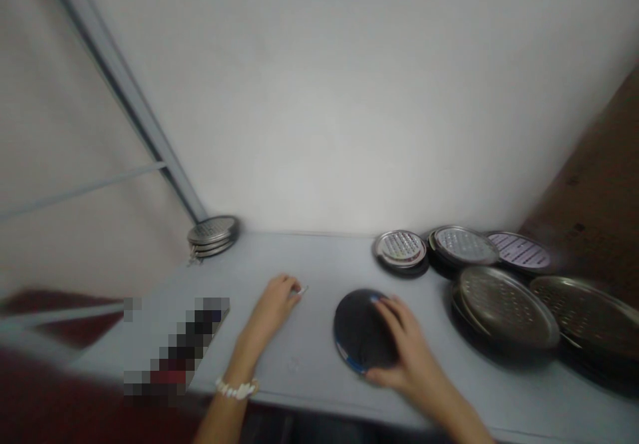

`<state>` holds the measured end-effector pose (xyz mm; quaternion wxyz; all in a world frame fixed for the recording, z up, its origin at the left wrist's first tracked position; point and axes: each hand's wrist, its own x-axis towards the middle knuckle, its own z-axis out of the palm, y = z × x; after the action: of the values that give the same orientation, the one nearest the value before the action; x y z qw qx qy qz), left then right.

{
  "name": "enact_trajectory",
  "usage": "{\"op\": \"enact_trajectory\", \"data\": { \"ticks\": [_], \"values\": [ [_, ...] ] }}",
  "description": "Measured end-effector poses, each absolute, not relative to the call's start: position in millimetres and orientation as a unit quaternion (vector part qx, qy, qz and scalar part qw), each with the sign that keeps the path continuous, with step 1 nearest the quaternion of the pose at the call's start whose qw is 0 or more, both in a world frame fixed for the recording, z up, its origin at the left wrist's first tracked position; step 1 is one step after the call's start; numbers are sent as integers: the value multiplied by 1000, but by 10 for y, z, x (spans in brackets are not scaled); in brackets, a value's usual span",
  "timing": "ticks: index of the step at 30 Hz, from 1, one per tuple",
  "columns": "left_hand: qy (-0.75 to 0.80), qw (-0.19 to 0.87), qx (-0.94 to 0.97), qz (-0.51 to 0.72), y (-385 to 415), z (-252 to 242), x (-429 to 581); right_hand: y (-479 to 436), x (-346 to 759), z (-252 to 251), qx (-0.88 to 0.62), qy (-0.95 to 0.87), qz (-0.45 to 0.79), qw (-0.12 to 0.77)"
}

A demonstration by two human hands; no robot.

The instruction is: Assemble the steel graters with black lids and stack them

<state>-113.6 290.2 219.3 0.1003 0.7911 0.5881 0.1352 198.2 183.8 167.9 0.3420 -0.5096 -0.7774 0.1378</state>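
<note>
My right hand (402, 347) grips a round black disc (362, 331) by its right side, with the thumb at the near edge and the fingers at the far edge. Blue and shiny patches show along the disc's rim; it appears to be on or just above the table, I cannot tell which. To the left, my left hand (280, 292) is closed over the table, pinching a small thin white piece (303, 290) that is too blurred to name. A white bracelet (237, 388) circles the left wrist.
On a grey table (299, 364) stand several round metal plates with grater-like holes: a small stack (212, 234) at the back left, a small plate (401, 247) and larger ones (506, 304) at right. A pixelated item (184, 351) lies front left. A wall (319, 131) closes the back.
</note>
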Motion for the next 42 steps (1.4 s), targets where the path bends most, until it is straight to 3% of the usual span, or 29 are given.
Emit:
{"op": "enact_trajectory", "data": {
  "ticks": [8,12,17,22,26,30,35,38,42],
  "values": [
    [611,112,774,121,2872,2159,-1097,1829,2025,1881,-552,-740,81,375],
    [607,92,769,176,2864,2100,-896,1804,2047,2031,-578,-711,99,389],
    [609,115,772,141,2882,2041,-796,1761,2120,2094,-579,-703,123,394],
    [607,178,762,140,2812,2175,-848,1745,2114,2225,-565,-692,149,425],
    [555,308,748,195,2552,2561,-685,1677,1934,2298,-528,-694,213,442],
    [452,406,755,247,2178,2922,-365,1556,1737,2303,-488,-692,318,427],
    [435,455,740,237,1903,2971,-221,1473,1667,2408,-467,-710,372,372],
    [465,424,746,219,1919,2922,-415,1493,1700,2468,-475,-701,383,369],
    [551,276,783,88,2016,2835,-841,1564,1775,2496,-499,-656,401,400]
  ]
}}
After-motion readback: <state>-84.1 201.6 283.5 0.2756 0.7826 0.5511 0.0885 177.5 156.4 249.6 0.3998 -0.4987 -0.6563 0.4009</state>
